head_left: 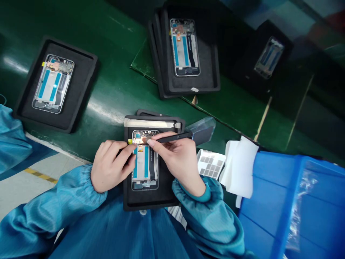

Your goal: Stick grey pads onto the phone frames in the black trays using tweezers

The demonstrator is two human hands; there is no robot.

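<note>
An opened phone [142,165] lies in a black foam tray [164,198] right in front of me, its circuit board at the top and two blue strips below. My left hand [111,163] is at its left side, fingers curled, index fingertip on the edge of the board and thumb along the phone's side. Between the thumb and fingers of my right hand [180,154] is a slim black stick-like tool [176,137]. Its tip points left at the board; my fingers partly hide it, so its exact kind is unclear.
Another opened phone [52,84] sits in a tray at the left, near a person's blue sleeve [12,140]. Stacked trays [210,81] hold one more at the back. To my right are a sticker sheet [207,171], white paper [239,165] and a blue bin [293,201].
</note>
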